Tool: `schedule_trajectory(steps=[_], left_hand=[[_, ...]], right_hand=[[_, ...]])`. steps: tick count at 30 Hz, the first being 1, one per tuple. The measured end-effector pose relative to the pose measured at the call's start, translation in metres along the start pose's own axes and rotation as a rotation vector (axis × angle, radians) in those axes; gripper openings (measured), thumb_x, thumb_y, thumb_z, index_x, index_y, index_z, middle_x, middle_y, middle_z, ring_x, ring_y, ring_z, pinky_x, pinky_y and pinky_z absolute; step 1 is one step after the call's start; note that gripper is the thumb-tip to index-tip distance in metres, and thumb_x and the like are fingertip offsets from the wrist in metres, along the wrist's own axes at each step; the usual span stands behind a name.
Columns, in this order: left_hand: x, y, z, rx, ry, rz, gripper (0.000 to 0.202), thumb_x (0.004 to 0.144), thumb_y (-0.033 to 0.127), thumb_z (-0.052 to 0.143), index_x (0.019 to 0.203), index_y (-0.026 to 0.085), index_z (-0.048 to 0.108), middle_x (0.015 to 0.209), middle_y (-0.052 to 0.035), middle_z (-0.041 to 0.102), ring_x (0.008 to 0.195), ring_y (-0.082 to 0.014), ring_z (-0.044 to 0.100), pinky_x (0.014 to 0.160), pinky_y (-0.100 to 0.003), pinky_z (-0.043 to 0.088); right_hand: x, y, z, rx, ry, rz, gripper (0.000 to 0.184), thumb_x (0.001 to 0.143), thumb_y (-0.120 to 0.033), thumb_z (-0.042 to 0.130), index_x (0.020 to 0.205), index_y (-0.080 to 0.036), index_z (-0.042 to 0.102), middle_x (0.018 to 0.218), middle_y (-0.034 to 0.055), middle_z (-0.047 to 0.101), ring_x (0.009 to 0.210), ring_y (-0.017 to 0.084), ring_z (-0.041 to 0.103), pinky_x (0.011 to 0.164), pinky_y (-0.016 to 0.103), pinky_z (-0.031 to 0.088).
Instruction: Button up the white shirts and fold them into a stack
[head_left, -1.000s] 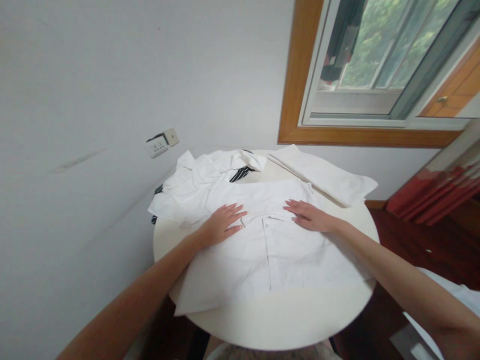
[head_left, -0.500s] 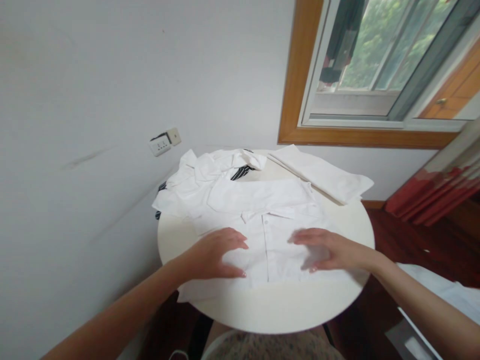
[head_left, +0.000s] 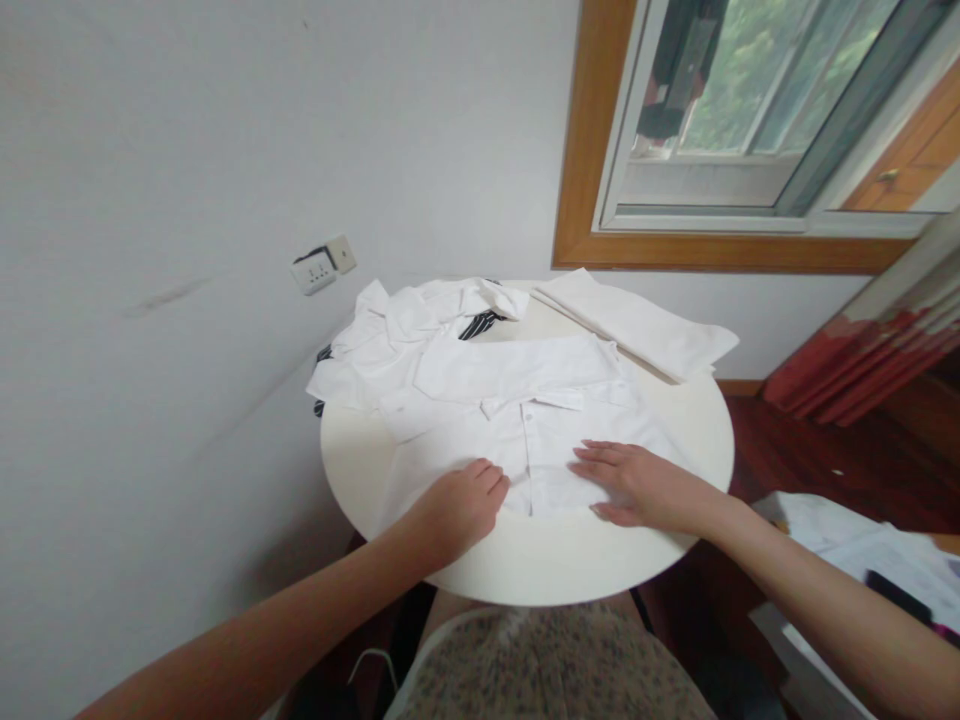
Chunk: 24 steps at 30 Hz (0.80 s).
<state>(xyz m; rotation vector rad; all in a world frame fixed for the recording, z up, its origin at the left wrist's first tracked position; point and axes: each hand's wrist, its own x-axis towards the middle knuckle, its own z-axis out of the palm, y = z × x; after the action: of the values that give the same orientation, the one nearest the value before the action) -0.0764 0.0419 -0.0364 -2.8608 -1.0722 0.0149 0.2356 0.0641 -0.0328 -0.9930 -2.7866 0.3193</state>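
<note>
A white button-up shirt point(head_left: 559, 435) lies spread on the round table point(head_left: 570, 560), its collar and button strip facing up. At the shirt's near edge, left of the button strip, my left hand point(head_left: 469, 508) has its fingers curled on the cloth; its thumb is hidden. My right hand point(head_left: 626, 483) rests on the shirt to the right of the strip, fingers stretched out and thumb apart. Behind the shirt on the left is a crumpled pile of white clothes point(head_left: 390, 330), with a black-and-white striped cloth point(head_left: 481, 322) showing under it.
A folded white cloth point(head_left: 637, 320) lies at the table's back right. The wall holds a socket point(head_left: 313, 271) and a wood-framed window point(head_left: 568, 215). To the right hang red and beige curtains point(head_left: 817, 370), and papers point(head_left: 847, 540) lie below the table's height.
My left hand has gone from spread fingers to curled ones at the shirt's near edge. My right hand has settled flat onto the cloth. The camera view has shifted slightly.
</note>
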Motion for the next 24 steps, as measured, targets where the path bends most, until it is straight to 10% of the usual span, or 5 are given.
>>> schedule_trajectory(steps=[17, 24], left_hand=[[-0.03, -0.052, -0.031, 0.081, -0.058, -0.387, 0.025, 0.082, 0.012, 0.048, 0.099, 0.02, 0.064, 0.101, -0.0079, 0.067, 0.1, -0.0238, 0.06, 0.084, -0.034, 0.048], [-0.03, -0.097, -0.069, -0.019, 0.028, -0.624, 0.03, 0.076, 0.029, 0.05, 0.098, 0.027, 0.07, 0.104, -0.0015, 0.072, 0.1, -0.0243, 0.064, 0.082, -0.03, 0.045]], right_hand=[[-0.036, 0.047, 0.003, -0.163, 0.048, 0.343, 0.069, 0.073, -0.007, 0.052, 0.141, -0.021, 0.049, 0.134, 0.0101, 0.059, 0.116, 0.026, 0.059, 0.098, 0.039, 0.048], [-0.049, 0.088, -0.044, -0.153, 0.095, 0.526, 0.027, 0.073, -0.017, 0.056, 0.093, -0.021, 0.073, 0.09, 0.0053, 0.074, 0.081, 0.022, 0.067, 0.075, 0.03, 0.05]])
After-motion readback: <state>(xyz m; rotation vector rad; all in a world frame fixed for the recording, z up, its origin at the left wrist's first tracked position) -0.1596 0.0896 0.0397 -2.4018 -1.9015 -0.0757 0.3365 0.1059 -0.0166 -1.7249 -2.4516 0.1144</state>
